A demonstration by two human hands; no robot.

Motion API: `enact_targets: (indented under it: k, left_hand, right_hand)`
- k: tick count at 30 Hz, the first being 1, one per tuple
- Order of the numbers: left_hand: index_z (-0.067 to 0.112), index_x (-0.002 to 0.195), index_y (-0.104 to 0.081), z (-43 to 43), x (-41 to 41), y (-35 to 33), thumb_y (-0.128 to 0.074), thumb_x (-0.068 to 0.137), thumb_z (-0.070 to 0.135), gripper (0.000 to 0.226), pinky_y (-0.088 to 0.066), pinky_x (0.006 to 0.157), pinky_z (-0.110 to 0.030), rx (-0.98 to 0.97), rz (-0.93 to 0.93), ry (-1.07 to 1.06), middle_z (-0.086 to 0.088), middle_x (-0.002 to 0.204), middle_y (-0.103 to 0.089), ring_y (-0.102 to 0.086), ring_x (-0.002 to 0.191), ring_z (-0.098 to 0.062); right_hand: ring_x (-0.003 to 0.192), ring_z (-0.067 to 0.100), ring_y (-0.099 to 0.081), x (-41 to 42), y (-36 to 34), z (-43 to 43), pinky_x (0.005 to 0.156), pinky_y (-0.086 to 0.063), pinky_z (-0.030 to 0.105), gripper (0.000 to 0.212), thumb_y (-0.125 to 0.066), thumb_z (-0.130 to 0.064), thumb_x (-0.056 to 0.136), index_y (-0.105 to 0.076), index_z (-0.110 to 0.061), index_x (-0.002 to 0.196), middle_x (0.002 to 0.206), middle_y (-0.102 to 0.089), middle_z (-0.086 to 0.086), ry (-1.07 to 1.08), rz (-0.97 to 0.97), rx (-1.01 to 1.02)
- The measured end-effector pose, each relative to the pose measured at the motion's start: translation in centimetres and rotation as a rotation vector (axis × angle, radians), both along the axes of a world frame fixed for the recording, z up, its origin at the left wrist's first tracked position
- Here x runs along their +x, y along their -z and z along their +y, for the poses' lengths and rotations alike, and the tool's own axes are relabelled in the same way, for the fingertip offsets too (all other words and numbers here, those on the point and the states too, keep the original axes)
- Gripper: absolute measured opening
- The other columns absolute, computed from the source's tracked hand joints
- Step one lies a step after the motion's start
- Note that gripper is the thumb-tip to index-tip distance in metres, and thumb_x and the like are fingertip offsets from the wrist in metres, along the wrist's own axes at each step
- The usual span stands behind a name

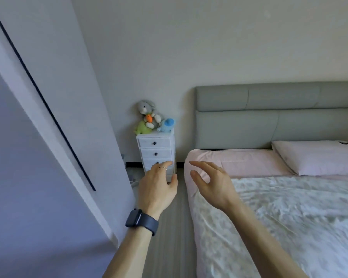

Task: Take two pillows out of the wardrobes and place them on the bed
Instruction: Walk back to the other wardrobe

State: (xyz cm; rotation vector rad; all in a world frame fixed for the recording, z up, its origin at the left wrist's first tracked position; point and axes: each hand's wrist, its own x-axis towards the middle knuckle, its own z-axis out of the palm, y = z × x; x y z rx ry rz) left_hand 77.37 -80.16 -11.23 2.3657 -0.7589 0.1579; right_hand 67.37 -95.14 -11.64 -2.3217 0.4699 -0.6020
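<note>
One pink pillow (317, 160) lies flat at the head of the bed (249, 163), on its right side against the grey headboard (269, 117). The bed's left head area shows bare pink sheet. A white patterned quilt (289, 217) covers the rest. My left hand (159, 187), with a ring and a dark wristwatch, is raised over the floor gap, fingers apart and empty. My right hand (213, 183) hovers above the bed's near left corner, fingers spread, holding nothing. The white wardrobe (38, 137) fills the left, its doors shut.
A narrow white drawer chest (156, 153) stands between wardrobe and bed, with several plush toys (151, 119) on top. A strip of grey wooden floor (169, 237) runs between wardrobe and bed. Cables lie on the floor by the chest.
</note>
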Motion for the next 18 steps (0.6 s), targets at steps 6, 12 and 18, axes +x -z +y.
enact_targets:
  k: [6, 12, 18]
  left_hand:
    - [0.033, 0.139, -0.053, -1.6, 7.4, 2.2, -0.057, 0.095, 0.034, 0.044, -0.047, 0.096, -0.033, -0.024, 0.046, -0.220, 0.008, 0.141, -0.057, -0.056, 0.121, -0.019]
    - [0.033, 0.139, -0.051, -0.2, 15.6, 2.6, -0.055, 0.097, 0.036, 0.042, -0.044, 0.100, -0.031, -0.127, 0.105, -0.555, 0.008, 0.144, -0.053, -0.052, 0.127, -0.017]
    - [0.032, 0.140, -0.051, 5.5, 20.7, 0.1, -0.056, 0.098, 0.034, 0.042, -0.043, 0.097, -0.028, -0.185, 0.021, -0.877, 0.003, 0.142, -0.053, -0.052, 0.127, -0.019]
  right_hand:
    - [0.122, 0.015, -0.058, 12.7, 1.6, -2.6, 0.102, -0.044, 0.029, 0.034, -0.058, -0.039, 0.097, -0.064, -0.036, 0.130, 0.133, -0.063, -0.009, -0.200, 0.023, -0.005]
    - [0.124, 0.016, -0.056, 25.7, 1.1, -2.9, 0.101, -0.037, 0.018, 0.034, -0.060, -0.031, 0.099, -0.065, -0.027, 0.132, 0.135, -0.063, -0.005, -0.526, 0.014, -0.041]
    - [0.124, 0.012, -0.054, 35.5, -0.3, 0.8, 0.103, -0.036, 0.013, 0.033, -0.058, -0.037, 0.099, -0.063, -0.035, 0.131, 0.132, -0.062, -0.013, -0.831, -0.030, -0.045]
